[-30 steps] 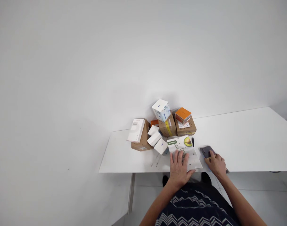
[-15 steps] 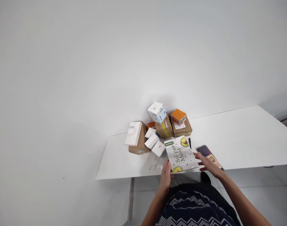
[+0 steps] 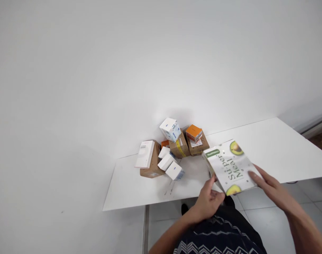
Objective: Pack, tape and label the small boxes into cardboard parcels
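Both hands hold a white packet (image 3: 231,166) printed "Super Meal" with avocado pictures, lifted off the white table (image 3: 269,155) and tilted, its near edge toward the person. The left hand (image 3: 208,201) is at the packet's near left corner, its fingers curled round the edge; how much of the grip reaches underneath is hidden by the packet itself. The right hand (image 3: 272,188) has its fingers spread flat along the packet's right side, with the thumb out of sight, so that grip is on the packet but its underside hold cannot be made out. The packet's print is blurred by motion, and the small green label at its top left is unreadable. Whatever lies on the table beneath the packet is covered. Farther back, against the wall, sits a huddle of boxes: a white flat box (image 3: 144,154) leaning on a brown carton (image 3: 150,165), three small white boxes (image 3: 167,161) tumbled together just beside it, and behind them two more brown cartons (image 3: 187,146) touching each other. A white cube box with blue print (image 3: 170,129) sits tilted on the left carton, and an orange box (image 3: 194,133) on the right one. A second bit of orange (image 3: 164,143) shows between the cartons, mostly hidden. The person's patterned dark garment (image 3: 216,236) is cut off by the lower edge.
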Demonstrator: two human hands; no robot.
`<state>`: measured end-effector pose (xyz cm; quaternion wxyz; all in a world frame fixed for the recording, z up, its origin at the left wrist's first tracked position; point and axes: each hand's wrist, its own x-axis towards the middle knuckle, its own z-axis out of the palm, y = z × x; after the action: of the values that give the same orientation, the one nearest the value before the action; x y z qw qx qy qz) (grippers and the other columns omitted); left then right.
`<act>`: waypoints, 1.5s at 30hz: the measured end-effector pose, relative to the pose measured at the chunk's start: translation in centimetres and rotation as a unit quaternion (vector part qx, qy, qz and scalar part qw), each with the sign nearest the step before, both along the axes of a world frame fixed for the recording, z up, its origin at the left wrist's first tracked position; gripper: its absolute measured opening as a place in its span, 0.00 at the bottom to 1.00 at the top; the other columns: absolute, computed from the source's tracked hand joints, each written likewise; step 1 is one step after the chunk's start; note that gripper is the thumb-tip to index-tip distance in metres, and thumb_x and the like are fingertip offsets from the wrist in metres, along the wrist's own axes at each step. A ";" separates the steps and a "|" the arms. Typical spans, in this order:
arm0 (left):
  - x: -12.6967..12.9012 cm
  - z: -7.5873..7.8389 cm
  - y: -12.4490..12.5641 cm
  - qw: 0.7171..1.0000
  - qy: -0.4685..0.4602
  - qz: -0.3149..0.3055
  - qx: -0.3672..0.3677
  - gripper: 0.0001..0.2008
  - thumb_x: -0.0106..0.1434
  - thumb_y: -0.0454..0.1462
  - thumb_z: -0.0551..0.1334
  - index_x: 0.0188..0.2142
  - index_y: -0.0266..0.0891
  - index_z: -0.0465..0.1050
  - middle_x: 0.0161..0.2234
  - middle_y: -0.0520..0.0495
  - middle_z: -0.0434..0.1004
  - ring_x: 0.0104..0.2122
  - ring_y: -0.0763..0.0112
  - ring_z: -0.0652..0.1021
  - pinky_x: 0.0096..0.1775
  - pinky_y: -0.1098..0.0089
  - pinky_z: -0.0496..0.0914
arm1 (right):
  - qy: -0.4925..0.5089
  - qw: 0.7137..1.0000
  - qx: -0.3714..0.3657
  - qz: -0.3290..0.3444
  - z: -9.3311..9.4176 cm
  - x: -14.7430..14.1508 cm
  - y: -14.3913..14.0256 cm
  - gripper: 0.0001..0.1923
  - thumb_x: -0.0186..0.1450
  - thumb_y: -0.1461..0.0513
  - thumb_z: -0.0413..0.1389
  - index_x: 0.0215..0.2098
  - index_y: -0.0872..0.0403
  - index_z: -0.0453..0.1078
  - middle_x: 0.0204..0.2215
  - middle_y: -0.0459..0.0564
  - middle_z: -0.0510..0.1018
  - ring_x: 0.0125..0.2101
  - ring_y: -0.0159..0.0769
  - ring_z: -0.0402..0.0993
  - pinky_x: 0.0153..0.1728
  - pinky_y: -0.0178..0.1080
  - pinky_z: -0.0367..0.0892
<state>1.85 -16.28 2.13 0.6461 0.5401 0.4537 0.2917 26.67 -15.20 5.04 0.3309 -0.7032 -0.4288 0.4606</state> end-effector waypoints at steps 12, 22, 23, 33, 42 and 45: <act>10.8 -6.4 10.8 0.986 -0.072 -0.033 -0.148 0.37 0.51 0.38 0.68 0.61 0.43 0.59 0.58 0.41 0.63 0.40 0.69 0.74 0.43 0.67 0.69 | -0.242 0.953 0.096 -0.159 -7.3 4.8 8.4 0.37 0.57 0.45 0.50 0.58 0.57 0.61 0.57 0.65 0.63 0.55 0.56 0.62 0.51 0.54 0.63; 3.1 -9.2 7.1 0.979 -0.011 -0.009 -0.202 0.28 0.52 0.39 0.66 0.54 0.43 0.67 0.51 0.42 0.69 0.31 0.77 0.74 0.35 0.72 0.66 | -0.371 0.913 0.137 -0.098 -9.6 0.6 13.2 0.45 0.54 0.39 0.51 0.61 0.56 0.54 0.65 0.70 0.33 0.63 0.67 0.30 0.54 0.65 0.45; 2.3 -9.6 6.6 0.979 -0.013 0.005 -0.205 0.28 0.52 0.40 0.66 0.53 0.42 0.68 0.49 0.42 0.70 0.30 0.77 0.74 0.34 0.72 0.66 | -0.362 0.918 0.134 -0.092 -9.6 0.8 14.1 0.46 0.54 0.38 0.52 0.61 0.57 0.54 0.65 0.70 0.33 0.63 0.68 0.31 0.53 0.65 0.44; -5.1 -12.5 0.4 0.957 -0.013 0.153 -0.244 0.32 0.44 0.52 0.69 0.47 0.39 0.73 0.40 0.43 0.74 0.29 0.71 0.76 0.31 0.69 0.68 | -0.384 0.907 0.160 -0.072 -5.1 -0.2 17.7 0.47 0.53 0.39 0.55 0.62 0.57 0.55 0.65 0.69 0.38 0.61 0.73 0.35 0.51 0.68 0.45; -5.0 -10.2 0.5 0.964 -0.004 0.180 -0.197 0.25 0.45 0.52 0.68 0.40 0.43 0.76 0.36 0.45 0.76 0.29 0.68 0.77 0.31 0.67 0.69 | -0.311 0.900 0.272 0.138 -6.6 -12.2 21.4 0.38 0.58 0.48 0.55 0.62 0.53 0.54 0.59 0.64 0.56 0.57 0.59 0.54 0.52 0.55 0.57; -4.8 -9.8 0.9 0.966 -0.017 0.171 -0.195 0.28 0.45 0.51 0.68 0.42 0.38 0.74 0.37 0.44 0.75 0.29 0.71 0.76 0.31 0.70 0.68 | -0.283 0.910 0.270 0.142 -7.8 -14.2 22.5 0.35 0.59 0.51 0.54 0.61 0.53 0.55 0.55 0.62 0.60 0.53 0.54 0.61 0.51 0.51 0.60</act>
<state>-2.93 -15.36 -7.64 0.6868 0.3129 0.5762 0.3135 12.45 7.34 -2.71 0.3041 -0.6197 -0.7075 0.1515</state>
